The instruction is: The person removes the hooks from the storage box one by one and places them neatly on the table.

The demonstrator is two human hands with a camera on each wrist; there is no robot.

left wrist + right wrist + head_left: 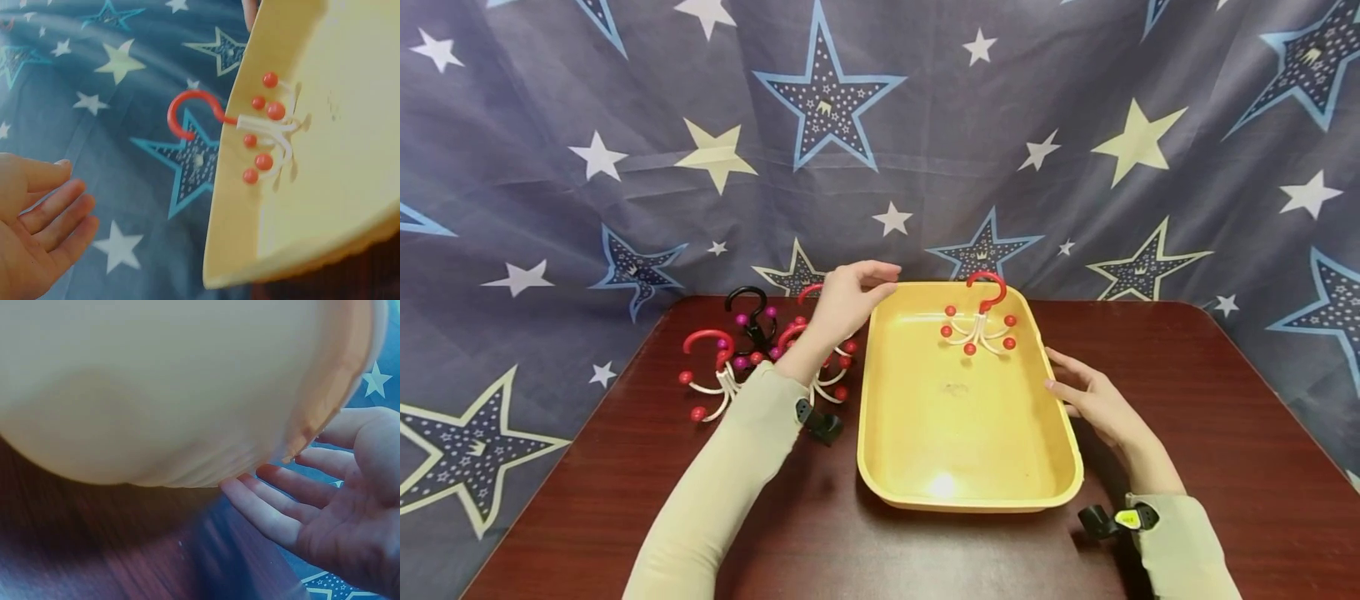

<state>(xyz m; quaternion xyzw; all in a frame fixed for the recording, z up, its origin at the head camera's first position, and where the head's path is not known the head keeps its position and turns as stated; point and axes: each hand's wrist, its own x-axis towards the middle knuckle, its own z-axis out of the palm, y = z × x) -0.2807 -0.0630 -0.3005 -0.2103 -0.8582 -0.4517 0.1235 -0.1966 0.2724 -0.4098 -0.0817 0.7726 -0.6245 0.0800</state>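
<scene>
A yellow tray (pixel 955 442) lies on the table, with one claw hanger (pixel 981 325) standing inside near its far right corner. This hanger has a red hook, white curved arms and red ball tips; the left wrist view shows the same hanger (pixel 262 125) by the tray wall. My left hand (pixel 850 304) is raised beside the tray's far left corner, fingers loosely extended and holding nothing. On the other side, my right hand (pixel 1093 400) rests its extended fingertips against the tray's right wall. In the right wrist view those fingers (pixel 269 512) lie along the tray's outer side.
Left of the tray, partly behind my left forearm, several more claw hangers stand clustered: a red-hooked one (pixel 722 375) in front and a black one (pixel 752 329) with purple balls behind. A star-patterned curtain (pixel 925 183) hangs along the back edge of the dark table (pixel 805 542).
</scene>
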